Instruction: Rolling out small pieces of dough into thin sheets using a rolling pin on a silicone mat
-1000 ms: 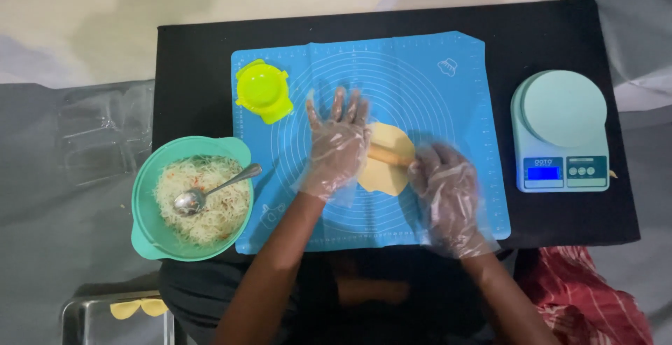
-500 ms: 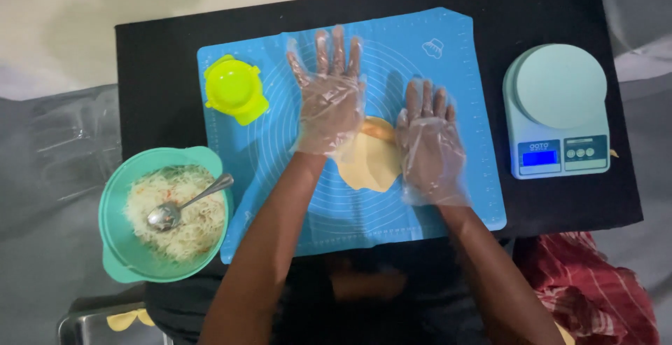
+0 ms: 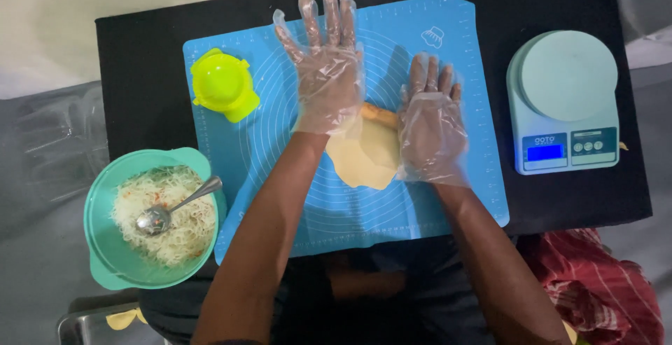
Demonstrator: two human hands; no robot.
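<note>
My left hand (image 3: 329,72), in a clear plastic glove, lies flat with its fingers spread on the blue silicone mat (image 3: 434,198). My right hand (image 3: 430,128), gloved the same way, lies flat beside it to the right. Between the two palms shows a short piece of a wooden rolling pin (image 3: 378,114), which runs under both hands. A flat, pale yellow round of dough (image 3: 364,161) lies on the mat just below the pin, partly covered by both wrists.
A yellow-green plastic dumpling press (image 3: 224,84) sits at the mat's upper left. A teal bowl (image 3: 105,261) of shredded filling with a metal spoon (image 3: 171,208) stands at the lower left. A pale teal kitchen scale (image 3: 563,100) stands on the black table (image 3: 140,100) at the right.
Both hands have slid away from me over the dough with the pin under them, fingers stretched out. The dough round looks flatter and wider.
</note>
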